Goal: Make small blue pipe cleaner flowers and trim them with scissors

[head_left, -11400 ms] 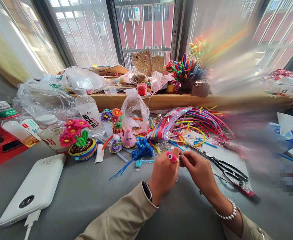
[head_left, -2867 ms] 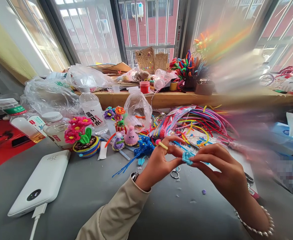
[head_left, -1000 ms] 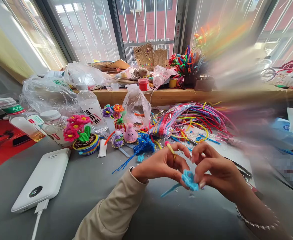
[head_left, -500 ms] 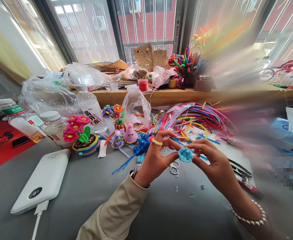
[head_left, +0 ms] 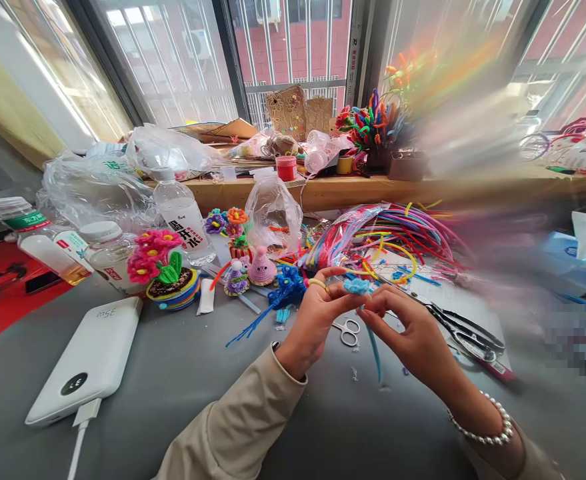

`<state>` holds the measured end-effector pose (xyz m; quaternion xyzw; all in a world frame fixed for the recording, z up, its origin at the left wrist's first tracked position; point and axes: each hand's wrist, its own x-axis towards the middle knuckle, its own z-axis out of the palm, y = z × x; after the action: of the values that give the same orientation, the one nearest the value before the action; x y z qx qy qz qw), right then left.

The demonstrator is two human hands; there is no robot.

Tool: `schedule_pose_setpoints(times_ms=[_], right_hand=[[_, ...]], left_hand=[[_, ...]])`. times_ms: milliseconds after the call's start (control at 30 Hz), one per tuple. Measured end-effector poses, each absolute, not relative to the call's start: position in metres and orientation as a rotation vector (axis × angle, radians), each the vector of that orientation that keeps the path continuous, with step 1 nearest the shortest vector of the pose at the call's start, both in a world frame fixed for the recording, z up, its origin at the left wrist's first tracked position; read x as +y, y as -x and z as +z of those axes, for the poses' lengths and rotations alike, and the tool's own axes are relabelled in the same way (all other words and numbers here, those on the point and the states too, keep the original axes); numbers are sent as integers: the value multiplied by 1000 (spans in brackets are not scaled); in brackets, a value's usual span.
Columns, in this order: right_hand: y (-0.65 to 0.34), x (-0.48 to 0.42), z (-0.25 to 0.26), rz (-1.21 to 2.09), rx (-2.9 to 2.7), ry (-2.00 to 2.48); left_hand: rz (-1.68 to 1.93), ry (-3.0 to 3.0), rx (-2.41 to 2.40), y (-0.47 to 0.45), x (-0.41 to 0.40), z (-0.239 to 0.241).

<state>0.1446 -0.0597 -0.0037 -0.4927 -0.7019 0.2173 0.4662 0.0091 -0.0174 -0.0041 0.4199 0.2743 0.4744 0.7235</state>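
A light-blue pipe-cleaner flower [head_left: 357, 286] is pinched at its left side by my left hand [head_left: 317, 310], thumb and fingers closed. My right hand [head_left: 403, 323] is closed in a pinch just below and right of the bloom, at its light-blue stem [head_left: 374, 353], which hangs down toward the table. Small white-handled scissors [head_left: 349, 331] lie on the table beneath my hands. A dark-blue pipe-cleaner flower bundle [head_left: 287, 287] with long stems lies left of my left hand. Larger black-handled scissors [head_left: 465, 333] lie right of my right hand.
A white power bank [head_left: 87, 360] with a cable lies at left, near a potted pink flower [head_left: 155, 257] and a water bottle [head_left: 183, 217]. Crocheted figures [head_left: 261, 267] stand mid-table. Loose pipe cleaners [head_left: 397, 230] heap behind my hands, before a wooden ledge [head_left: 223, 198].
The flower has tipped from facing me to edge-on and moved slightly up and left. Its stem now shows hanging down. My right hand has shifted left and lower, to the stem.
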Motion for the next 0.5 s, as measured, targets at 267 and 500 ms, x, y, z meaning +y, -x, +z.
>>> schedule_pose_setpoints(times_ms=[267, 500], right_hand=[[-144, -55, -3, 1100, -1570, 1188], [-144, -53, -9, 1110, -1470, 1256]], left_hand=[[1066, -774, 637, -9, -12, -1], [1025, -791, 639, -10, -13, -4]])
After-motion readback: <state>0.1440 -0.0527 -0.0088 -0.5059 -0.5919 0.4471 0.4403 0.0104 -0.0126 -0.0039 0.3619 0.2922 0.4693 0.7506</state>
